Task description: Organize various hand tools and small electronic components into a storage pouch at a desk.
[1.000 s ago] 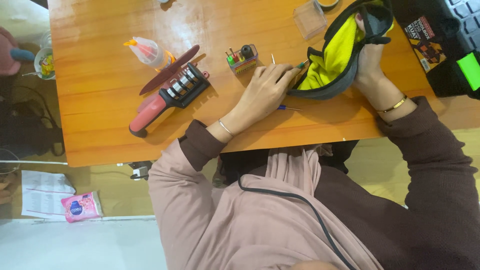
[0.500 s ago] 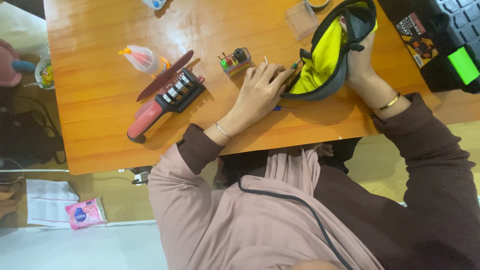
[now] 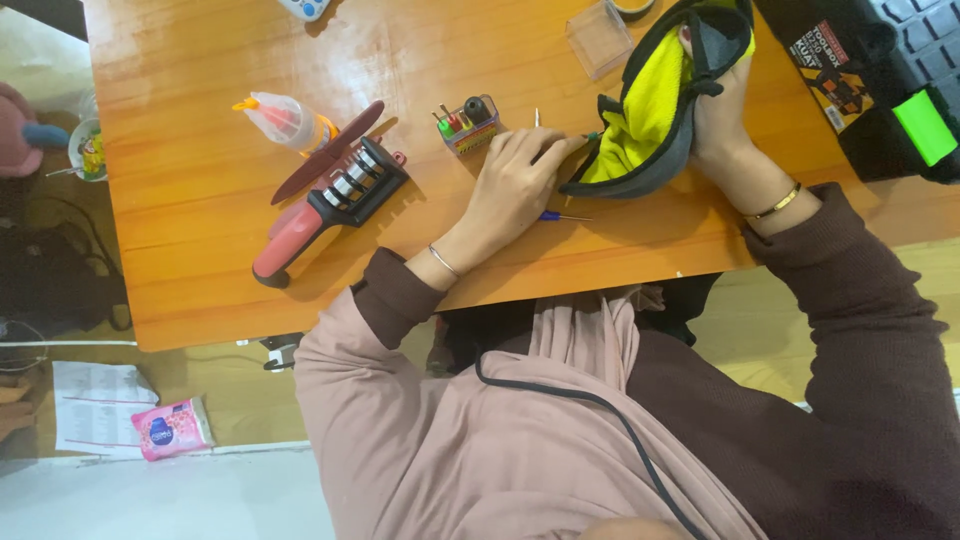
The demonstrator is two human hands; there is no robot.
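Grey pouch [image 3: 655, 165] with bright yellow lining gaping open at the table's [image 3: 200, 250] far right, right hand [image 3: 722, 120] gripping its rim, left hand [image 3: 515, 185] pinching a green-handled small screwdriver [image 3: 585, 138] at its mouth.

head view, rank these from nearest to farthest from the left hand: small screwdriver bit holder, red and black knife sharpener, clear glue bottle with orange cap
1. Small screwdriver bit holder, just up and left of the left hand.
2. Red and black knife sharpener, farther left on the orange wooden table.
3. Clear glue bottle with orange cap, farthest, toward the upper left.
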